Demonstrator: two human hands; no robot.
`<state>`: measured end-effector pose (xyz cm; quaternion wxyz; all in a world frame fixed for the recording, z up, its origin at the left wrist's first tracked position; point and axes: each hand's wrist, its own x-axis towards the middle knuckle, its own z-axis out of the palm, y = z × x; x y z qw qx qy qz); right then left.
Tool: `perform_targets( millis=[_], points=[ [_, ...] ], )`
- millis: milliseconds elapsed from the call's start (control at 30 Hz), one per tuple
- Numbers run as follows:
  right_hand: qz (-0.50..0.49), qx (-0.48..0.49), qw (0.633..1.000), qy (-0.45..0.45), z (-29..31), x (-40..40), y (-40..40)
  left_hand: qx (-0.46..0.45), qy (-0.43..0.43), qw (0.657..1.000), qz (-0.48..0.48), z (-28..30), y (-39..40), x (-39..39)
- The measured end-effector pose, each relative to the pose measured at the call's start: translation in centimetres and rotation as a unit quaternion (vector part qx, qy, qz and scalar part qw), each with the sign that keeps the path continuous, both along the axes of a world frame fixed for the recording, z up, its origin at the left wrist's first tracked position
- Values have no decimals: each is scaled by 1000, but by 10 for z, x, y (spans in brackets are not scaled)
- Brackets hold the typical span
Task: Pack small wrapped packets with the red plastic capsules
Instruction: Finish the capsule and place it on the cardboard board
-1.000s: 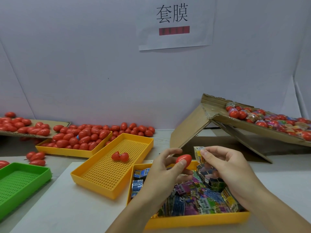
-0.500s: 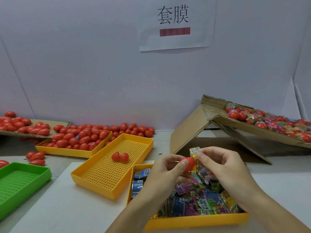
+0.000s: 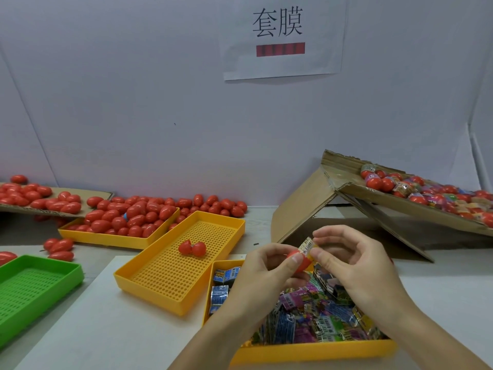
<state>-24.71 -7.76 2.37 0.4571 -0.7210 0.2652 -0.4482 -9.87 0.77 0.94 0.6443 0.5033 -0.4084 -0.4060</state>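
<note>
Low and right of centre in the frame, the left hand (image 3: 269, 268) pinches a red capsule half (image 3: 298, 260) between thumb and curled fingers, and the right hand (image 3: 354, 260) pinches a small wrapped packet (image 3: 306, 245) at its mouth; how far the packet sits inside is hard to tell, since the fingers cover the joint

The likely failure is the packet springing back out or catching on the rim if it is pushed in crooked, and a loose pinch could let the smooth shell squirt away. Both hands hang over the packet tray (image 3: 320, 351) at lower centre, so a drop probably lands among the packets there

Room is tight toward the right of the frame, where the propped cardboard flap (image 3: 301, 206) slopes down close behind the hands. The perforated yellow tray (image 3: 170, 284) at centre left, holding an opened capsule (image 3: 192, 248), has its raised wall just beside the packet tray. Freer space lies along the bottom left of the frame
</note>
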Motion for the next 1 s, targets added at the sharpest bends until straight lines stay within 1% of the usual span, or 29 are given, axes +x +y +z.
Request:
perform_targets(
  millis=[67, 167, 333, 467, 600, 800, 1000],
  points=[
    [9, 14, 1000, -6, 1, 0, 0, -4, -1, 1000, -2, 0, 0, 1],
    [47, 36, 998, -11, 2, -2, -1, -10, -9, 1000, -5, 1, 1, 1],
    [90, 21, 994, 54, 4, -8, -5, -4, -37, 999, -4, 2, 2, 0],
    [116, 19, 991, 71, 9, -11, -7, 9, -82, 997, -5, 3, 3, -1],
    [111, 10, 990, 85, 7, -12, -10, 10, -106, 994, -5, 5, 3, -1],
    [80, 29, 994, 67, 5, -11, -11, 13, -162, 986, 29, 4, 3, 0],
    [81, 27, 993, 85, 5, -11, -10, 11, -178, 983, 40, 3, 3, 1]
  ],
)
